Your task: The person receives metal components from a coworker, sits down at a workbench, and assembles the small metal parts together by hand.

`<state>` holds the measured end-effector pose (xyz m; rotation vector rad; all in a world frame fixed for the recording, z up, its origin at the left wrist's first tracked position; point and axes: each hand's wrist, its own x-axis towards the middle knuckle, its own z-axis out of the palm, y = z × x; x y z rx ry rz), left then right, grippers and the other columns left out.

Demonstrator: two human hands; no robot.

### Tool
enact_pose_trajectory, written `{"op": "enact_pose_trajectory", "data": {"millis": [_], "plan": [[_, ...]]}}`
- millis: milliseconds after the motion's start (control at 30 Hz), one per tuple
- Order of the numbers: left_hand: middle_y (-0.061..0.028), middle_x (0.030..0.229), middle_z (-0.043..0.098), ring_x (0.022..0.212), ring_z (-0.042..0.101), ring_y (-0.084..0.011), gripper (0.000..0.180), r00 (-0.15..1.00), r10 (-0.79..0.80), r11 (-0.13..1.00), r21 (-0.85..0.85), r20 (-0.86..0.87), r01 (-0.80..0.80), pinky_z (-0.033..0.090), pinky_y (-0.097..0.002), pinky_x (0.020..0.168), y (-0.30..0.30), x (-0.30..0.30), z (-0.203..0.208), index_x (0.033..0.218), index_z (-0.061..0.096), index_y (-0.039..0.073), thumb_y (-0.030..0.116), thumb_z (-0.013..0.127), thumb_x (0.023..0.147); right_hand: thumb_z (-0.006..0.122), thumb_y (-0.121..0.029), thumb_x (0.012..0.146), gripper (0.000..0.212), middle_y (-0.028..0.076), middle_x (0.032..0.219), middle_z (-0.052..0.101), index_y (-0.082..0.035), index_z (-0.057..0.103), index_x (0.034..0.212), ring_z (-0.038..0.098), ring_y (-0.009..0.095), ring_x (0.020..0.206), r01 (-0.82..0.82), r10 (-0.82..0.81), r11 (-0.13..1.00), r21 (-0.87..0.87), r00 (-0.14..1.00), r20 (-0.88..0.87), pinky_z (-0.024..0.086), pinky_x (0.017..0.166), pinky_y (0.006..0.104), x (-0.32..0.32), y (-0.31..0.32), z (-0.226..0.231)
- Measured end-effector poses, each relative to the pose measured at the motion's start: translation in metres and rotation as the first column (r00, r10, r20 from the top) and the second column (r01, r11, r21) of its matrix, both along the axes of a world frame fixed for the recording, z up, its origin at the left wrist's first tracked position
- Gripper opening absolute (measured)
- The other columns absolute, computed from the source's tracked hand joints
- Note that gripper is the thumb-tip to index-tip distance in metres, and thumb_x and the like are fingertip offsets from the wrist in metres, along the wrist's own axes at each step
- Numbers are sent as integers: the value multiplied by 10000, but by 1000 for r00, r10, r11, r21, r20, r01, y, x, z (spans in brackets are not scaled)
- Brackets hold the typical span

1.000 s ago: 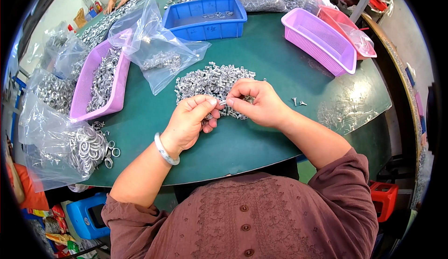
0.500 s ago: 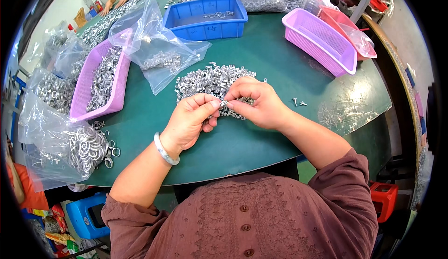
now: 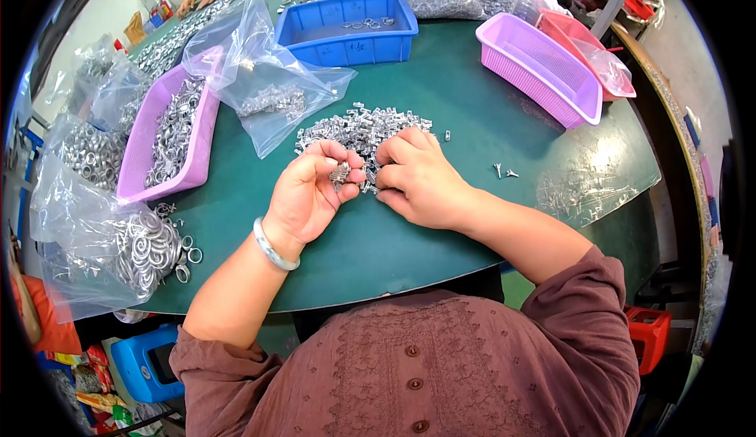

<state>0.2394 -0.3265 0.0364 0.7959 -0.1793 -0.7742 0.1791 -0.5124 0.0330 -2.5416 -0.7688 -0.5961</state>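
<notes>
A heap of small silver metal buckle-like pieces point(image 3: 358, 128) lies on the green table, just beyond my hands. My left hand point(image 3: 303, 201), palm turned up with a pale bangle at the wrist, has its fingers curled around a small cluster of metal pieces point(image 3: 340, 173). Beside it, my right hand point(image 3: 429, 181) rests palm down at the near right edge of the heap, its fingers bent inward among the pieces. Whatever its fingertips hold is hidden.
A pink basket point(image 3: 206, 153) of metal parts and bags of rings point(image 3: 146, 252) stand left. A clear bag point(image 3: 272, 102) and blue tray point(image 3: 346, 55) lie beyond the heap. Another pink basket point(image 3: 539, 79) sits right. Another person's hands point(image 3: 201, 0) work at the far left.
The fingertips of my two hands have parted. My left hand has turned palm up, showing the cluster in it, and my right hand has shifted down onto the heap's edge.
</notes>
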Motion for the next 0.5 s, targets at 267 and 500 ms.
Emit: {"op": "enact_pose_trajectory", "data": {"millis": [267,500], "plan": [[-5,725,544,617,508,-91,105,998,-5,963,269,67,-13,408,-198,502,-2,-1,0,898,562,55,140,518,854,617,-83,646,43,38,909,527,-71,603,685,453,240,923,-21,22,1000,24,999,-36,348,793,364,3,0,-3],[14,686,534,573,476,-57,99,998,-6,943,331,63,-15,347,-165,448,-4,-4,2,866,578,64,151,535,851,601,-70,653,56,45,942,523,-56,601,706,441,247,964,-7,7,1000,-4,1000,-30,339,819,369,2,2,-4]]}}
